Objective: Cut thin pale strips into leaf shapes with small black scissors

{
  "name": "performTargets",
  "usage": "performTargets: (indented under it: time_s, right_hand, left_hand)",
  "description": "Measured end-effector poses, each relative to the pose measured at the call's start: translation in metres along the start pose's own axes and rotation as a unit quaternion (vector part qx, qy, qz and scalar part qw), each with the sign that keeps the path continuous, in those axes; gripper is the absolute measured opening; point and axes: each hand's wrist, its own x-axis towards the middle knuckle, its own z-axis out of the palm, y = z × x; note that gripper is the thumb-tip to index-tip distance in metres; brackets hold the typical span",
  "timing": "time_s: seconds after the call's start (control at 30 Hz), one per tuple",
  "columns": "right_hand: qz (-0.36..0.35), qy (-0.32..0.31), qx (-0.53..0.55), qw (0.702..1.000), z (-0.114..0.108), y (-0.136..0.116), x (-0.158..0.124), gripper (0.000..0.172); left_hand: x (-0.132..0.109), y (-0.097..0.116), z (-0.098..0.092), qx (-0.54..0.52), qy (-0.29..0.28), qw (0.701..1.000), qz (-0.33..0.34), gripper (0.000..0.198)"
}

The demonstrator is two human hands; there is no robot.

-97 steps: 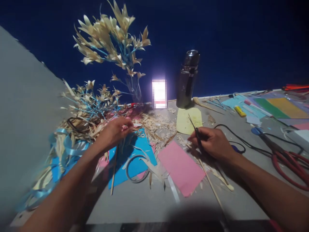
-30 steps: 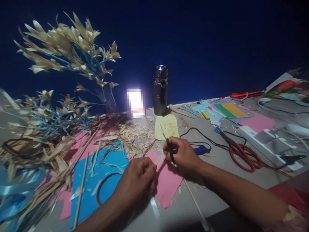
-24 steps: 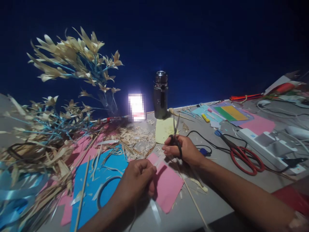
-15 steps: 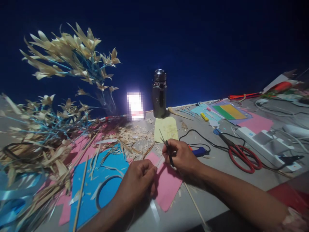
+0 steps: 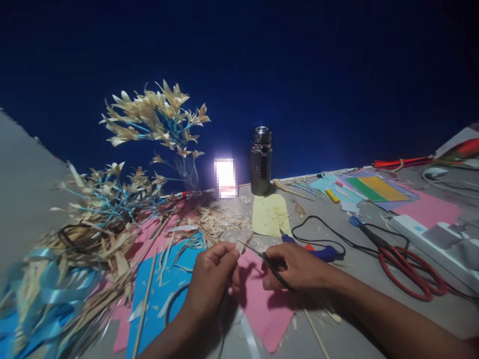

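Note:
My left hand (image 5: pixel 213 279) is closed in a pinch on a small pale strip (image 5: pixel 243 241) held just above a pink paper sheet (image 5: pixel 267 311). My right hand (image 5: pixel 295 267) grips small black scissors (image 5: pixel 267 258), whose blades point left toward the strip. Both hands hover close together over the grey table (image 5: pixel 355 279). A thin wooden stick (image 5: pixel 316 336) lies under my right forearm.
Blue paper (image 5: pixel 160 294), a second stick (image 5: pixel 144 304) and pale shavings (image 5: pixel 220 219) lie left. Craft branches with pale leaves (image 5: pixel 157 119), blue ribbon (image 5: pixel 45 294), a metal flask (image 5: pixel 261 160), yellow paper (image 5: pixel 270 214), a blue glue gun (image 5: pixel 322 252), red scissors (image 5: pixel 406 262) and a power strip (image 5: pixel 437 237) surround them.
The left hand left the pile at the left and came in front of me with a strip. The right hand's scissors swung from pointing up to pointing left at the strip.

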Motion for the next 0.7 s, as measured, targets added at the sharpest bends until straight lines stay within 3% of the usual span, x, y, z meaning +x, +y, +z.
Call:
performTargets:
  time_s: [0.33,0.47,0.7]
  right_hand:
    - [0.022,-0.020,0.088,0.996,0.010,0.010,0.004,0.036]
    - [0.030,-0.016,0.112,0.993,0.012,0.014,0.007,0.039]
    - [0.036,0.015,0.009,0.999,0.012,0.011,0.007,0.034]
  left_hand:
    - [0.000,0.000,0.000,0.036,0.010,0.999,0.005,0.028]
    - [0.004,0.000,-0.005,0.040,-0.014,0.999,0.000,0.031]
    - [0.017,0.007,-0.025,0.039,0.043,0.997,0.045,0.035]
